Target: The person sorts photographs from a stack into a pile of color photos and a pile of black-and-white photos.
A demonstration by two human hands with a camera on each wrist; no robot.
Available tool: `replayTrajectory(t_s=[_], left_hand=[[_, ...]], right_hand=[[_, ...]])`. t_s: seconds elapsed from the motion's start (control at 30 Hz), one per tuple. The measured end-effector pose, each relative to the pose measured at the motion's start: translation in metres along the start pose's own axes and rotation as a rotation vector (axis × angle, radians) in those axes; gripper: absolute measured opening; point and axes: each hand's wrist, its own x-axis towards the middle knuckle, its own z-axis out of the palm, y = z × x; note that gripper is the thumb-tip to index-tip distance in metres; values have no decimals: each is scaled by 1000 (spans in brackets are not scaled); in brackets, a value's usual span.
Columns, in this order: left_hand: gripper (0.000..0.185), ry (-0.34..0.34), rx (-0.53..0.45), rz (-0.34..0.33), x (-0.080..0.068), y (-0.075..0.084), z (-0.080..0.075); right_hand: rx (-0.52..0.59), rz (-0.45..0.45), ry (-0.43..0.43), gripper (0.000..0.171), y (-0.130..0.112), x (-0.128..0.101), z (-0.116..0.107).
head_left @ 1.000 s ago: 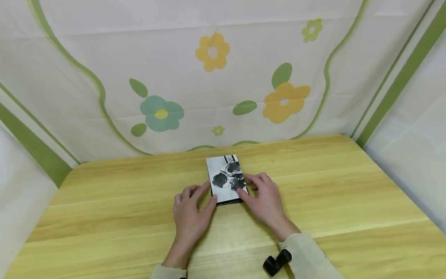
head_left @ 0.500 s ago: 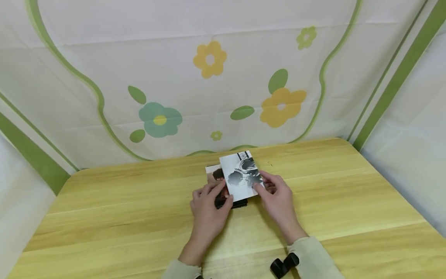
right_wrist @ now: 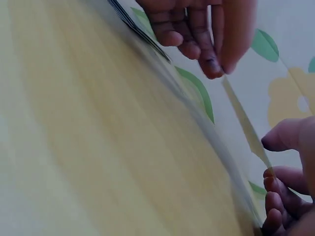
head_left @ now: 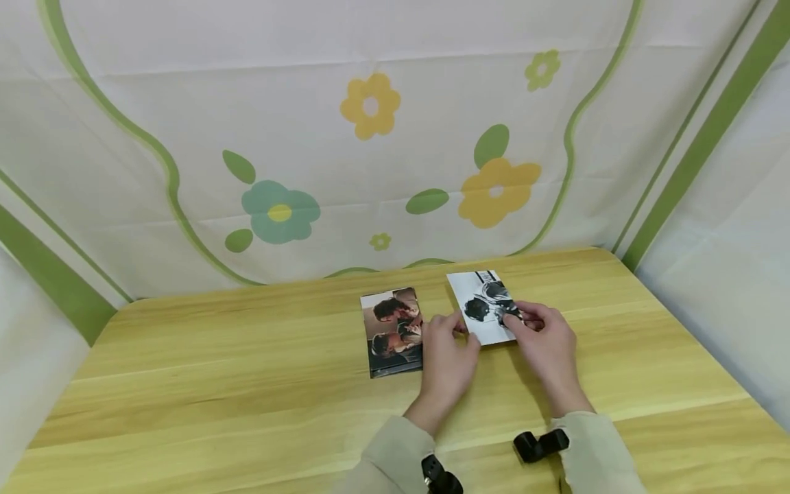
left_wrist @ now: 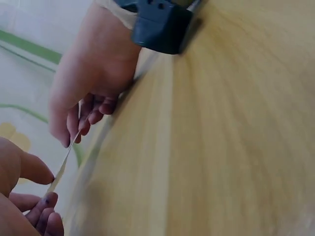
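While both hands (head_left: pixel 494 336) pinch the black-and-white photo (head_left: pixel 483 307) above the tabletop (head_left: pixel 247 384), at three o'clock of the stack (head_left: pixel 393 332), you're mid-placement; next, lower it flat, then release.

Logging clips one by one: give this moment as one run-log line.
left hand: pinches black-and-white photo | right hand: pinches same photo | colour photo stack: flat on table
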Motion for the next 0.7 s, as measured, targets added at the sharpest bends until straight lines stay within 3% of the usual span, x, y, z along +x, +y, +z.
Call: replayTrajectory(t_s=[0.17, 0.3, 0.5, 0.7], left_hand=[[35, 44, 241, 43, -5, 1, 8], [31, 39, 340, 60, -5, 2, 10], [26, 6, 452, 68, -4, -1, 12], [35, 8, 465, 39, -5, -6, 13]], right_hand=[[-89, -54, -39, 43, 3, 4, -2], [-132, -95, -49, 43, 5, 7, 0], [-149, -103, -39, 43, 7, 7, 3], [-147, -103, -33, 42, 6, 5, 8]])
